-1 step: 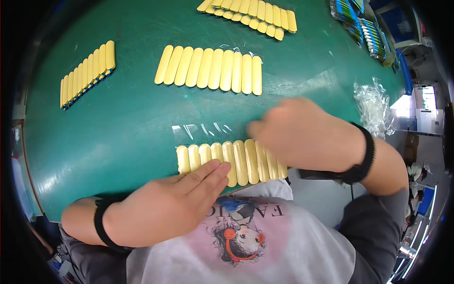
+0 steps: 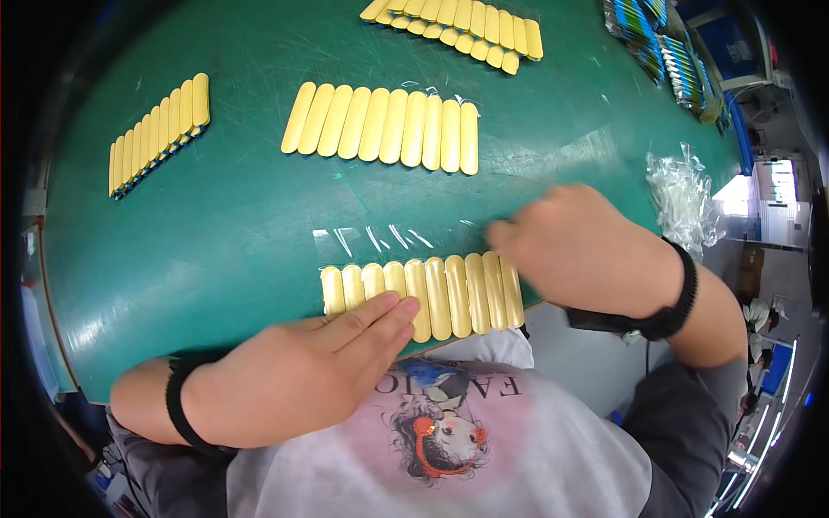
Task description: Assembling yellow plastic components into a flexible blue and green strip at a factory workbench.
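Observation:
Near the table's front edge lies a row of yellow, round-ended strips (image 2: 456,293) placed side by side. My left hand (image 2: 337,345) rests on its left part, fingers stretched out flat over the strips and holding nothing. Along the far side of the row runs a clear plastic film (image 2: 371,242) with shiny creases. My right hand (image 2: 566,246), slightly blurred, is curled closed just beyond the row's right end. Whatever its fingertips may hold is hidden.
On the green table (image 2: 233,216) lie another row of yellow strips (image 2: 380,125), a slanted row (image 2: 160,134) at left, and stacked rows (image 2: 466,26) at the far edge. Crumpled clear plastic (image 2: 682,194) lies at right. Blue and green packets (image 2: 669,60) are piled far right.
My right hand has shifted to the right, uncovering more of the near row's right end and a bit of film beyond it. My left hand has barely moved.

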The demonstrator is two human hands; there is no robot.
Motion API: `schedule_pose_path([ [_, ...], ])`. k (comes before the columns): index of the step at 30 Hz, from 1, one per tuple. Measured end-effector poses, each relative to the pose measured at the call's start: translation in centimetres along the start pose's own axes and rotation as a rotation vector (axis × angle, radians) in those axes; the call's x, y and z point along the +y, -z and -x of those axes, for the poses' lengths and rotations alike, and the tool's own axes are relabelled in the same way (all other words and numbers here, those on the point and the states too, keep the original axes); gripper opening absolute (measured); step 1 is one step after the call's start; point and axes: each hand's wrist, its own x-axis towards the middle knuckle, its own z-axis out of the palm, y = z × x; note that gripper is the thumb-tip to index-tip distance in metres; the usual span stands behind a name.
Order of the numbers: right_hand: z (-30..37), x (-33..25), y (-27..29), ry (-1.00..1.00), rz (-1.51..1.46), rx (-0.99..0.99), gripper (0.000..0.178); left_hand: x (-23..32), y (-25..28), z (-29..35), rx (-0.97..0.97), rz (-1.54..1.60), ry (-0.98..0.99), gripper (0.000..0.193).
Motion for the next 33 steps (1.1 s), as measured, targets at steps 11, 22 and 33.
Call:
schedule_pose_path([
  [11,8.1,1.3,-4.1,-0.311,-0.918,0.615,0.018,-2.4,0.4,-1.1,0.049,0.252,0.093,0.047],
  [22,2.5,1.3,-5.2,-0.311,-1.62,0.863,0.02,-6.1,-1.7,-2.2,0.428,1.393,0.662,0.025],
  [33,-1.6,0.4,-4.8,-0.36,-1.084,0.794,0.011,-6.5,-1.5,-2.3,0.44,1.528,0.726,0.026],
])
